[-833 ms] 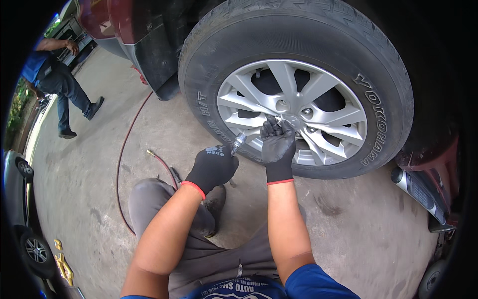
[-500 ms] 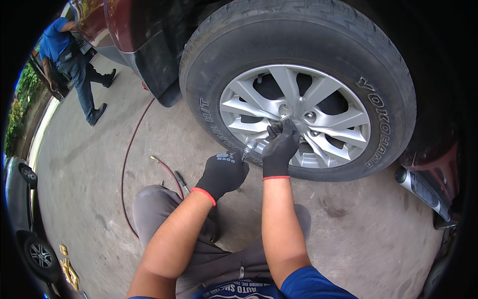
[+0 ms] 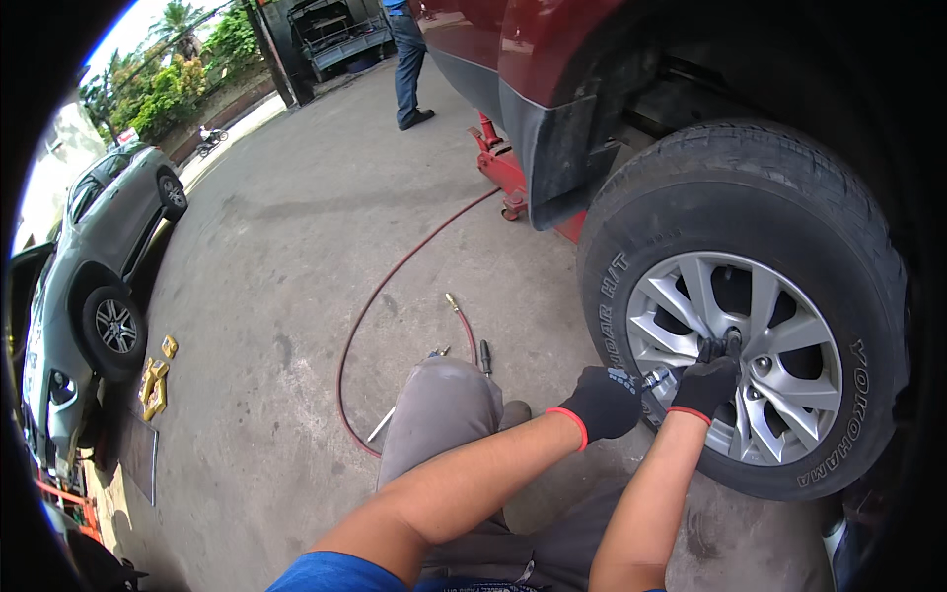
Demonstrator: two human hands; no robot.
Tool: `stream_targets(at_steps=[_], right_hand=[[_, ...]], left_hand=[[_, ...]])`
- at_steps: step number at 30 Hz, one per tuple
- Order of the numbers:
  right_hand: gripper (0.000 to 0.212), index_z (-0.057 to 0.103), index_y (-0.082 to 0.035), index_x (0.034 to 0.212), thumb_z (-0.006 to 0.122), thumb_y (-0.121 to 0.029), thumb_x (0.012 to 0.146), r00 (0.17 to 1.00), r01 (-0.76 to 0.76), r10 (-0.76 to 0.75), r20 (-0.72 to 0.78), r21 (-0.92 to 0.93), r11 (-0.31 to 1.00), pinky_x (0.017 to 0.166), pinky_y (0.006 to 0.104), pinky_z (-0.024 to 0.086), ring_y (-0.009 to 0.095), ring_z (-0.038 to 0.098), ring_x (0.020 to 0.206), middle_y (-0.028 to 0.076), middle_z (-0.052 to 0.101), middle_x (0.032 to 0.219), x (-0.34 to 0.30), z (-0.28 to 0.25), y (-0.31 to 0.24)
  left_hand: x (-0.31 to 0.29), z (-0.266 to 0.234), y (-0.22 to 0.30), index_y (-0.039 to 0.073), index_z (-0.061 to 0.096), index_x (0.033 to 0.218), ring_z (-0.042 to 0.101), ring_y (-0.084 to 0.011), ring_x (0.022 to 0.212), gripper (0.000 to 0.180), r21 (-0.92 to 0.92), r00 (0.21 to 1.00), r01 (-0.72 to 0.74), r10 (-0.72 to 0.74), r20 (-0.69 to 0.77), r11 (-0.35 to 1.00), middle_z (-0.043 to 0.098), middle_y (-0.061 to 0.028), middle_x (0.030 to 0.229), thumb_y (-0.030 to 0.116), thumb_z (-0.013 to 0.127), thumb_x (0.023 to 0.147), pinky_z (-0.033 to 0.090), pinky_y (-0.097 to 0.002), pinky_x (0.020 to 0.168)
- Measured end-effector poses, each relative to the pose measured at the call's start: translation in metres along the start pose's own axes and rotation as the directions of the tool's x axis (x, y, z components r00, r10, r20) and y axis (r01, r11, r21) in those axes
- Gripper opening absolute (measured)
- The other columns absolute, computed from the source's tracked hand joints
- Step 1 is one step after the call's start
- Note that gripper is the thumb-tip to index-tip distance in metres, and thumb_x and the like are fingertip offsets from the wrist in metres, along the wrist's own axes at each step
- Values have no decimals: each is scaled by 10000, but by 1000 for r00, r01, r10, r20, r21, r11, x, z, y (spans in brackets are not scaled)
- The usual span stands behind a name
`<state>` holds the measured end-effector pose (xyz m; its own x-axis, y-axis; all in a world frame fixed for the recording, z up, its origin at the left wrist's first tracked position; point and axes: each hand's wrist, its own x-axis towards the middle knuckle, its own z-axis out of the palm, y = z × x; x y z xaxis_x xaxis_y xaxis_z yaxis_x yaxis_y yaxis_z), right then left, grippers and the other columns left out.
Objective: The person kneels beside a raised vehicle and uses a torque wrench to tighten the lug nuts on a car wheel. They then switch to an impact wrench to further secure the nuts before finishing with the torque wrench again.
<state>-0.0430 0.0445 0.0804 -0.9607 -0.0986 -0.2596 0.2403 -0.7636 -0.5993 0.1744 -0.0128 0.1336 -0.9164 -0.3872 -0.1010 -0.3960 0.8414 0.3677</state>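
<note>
My left hand (image 3: 604, 403), in a black glove with a red cuff, is closed around a chrome socket tool (image 3: 656, 378); most of the tool is hidden in the fist. My right hand (image 3: 708, 383), gloved alike, reaches to the hub of the silver alloy wheel (image 3: 784, 308). Its fingertips pinch a lug nut (image 3: 733, 337) at a hole near the hub's centre, largely covered by the fingers. Other lug nuts (image 3: 762, 365) show in the hub to the right of that hand. Around the rim sits a black tire (image 3: 631, 232) with raised white lettering.
Above the wheel is the dark red vehicle's body (image 3: 552, 49), with a red floor jack (image 3: 505, 173) behind it. A red air hose (image 3: 363, 335) curves over the concrete near a black-handled tool (image 3: 484, 356). Yellow objects (image 3: 154, 385) lie beside a grey car (image 3: 109, 232). Another person (image 3: 408, 64) stands far off.
My view has swung left, so the wheel and both hands appear farther right and lower. Both hands keep their places at the wheel. The other person appears farther right, partly cut off.
</note>
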Motion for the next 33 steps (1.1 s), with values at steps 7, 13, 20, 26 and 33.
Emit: stream_targets(at_steps=[7,13,20,26,33], right_hand=[[189,687,8,1136,649,-126,1008,990,-142,143,10,221,965,990,407,593,249,705,1048,126,718,1092,52,-21,4],[221,675,26,1202,586,-94,1039,961,-257,228,158,197,946,997,424,586,245,706,1083,138,729,1139,86,-40,3],[199,630,-8,1009,475,-122,1061,404,-353,179,897,-28,935,889,344,548,193,653,871,90,663,921,137,-60,10],[180,599,-15,976,493,-148,1036,863,-307,310,400,-73,949,836,337,537,204,628,864,83,608,894,121,-48,1],[195,595,-6,969,512,-176,1017,947,-319,318,39,56,946,818,361,544,232,637,919,104,612,952,71,-8,-17]], left_hand=[[0,-2,-18,57,712,931,742,-338,813,199,19,999,44,-43,-25,999,739,-146,855,167,548,903,548,-501,707],[4,-2,-10,62,737,937,748,-308,809,170,80,1000,22,-21,-16,997,748,-126,891,145,596,889,544,-462,679],[8,4,-7,103,778,969,742,-263,810,176,155,1000,-19,22,-14,988,748,-74,872,185,671,855,521,-436,647],[11,10,-7,131,790,979,736,-255,810,185,196,999,-48,45,22,979,748,-49,861,206,682,849,499,-432,642],[13,16,-12,143,791,988,736,-261,818,188,180,999,-38,38,0,983,750,-50,880,204,669,859,489,-435,643]])
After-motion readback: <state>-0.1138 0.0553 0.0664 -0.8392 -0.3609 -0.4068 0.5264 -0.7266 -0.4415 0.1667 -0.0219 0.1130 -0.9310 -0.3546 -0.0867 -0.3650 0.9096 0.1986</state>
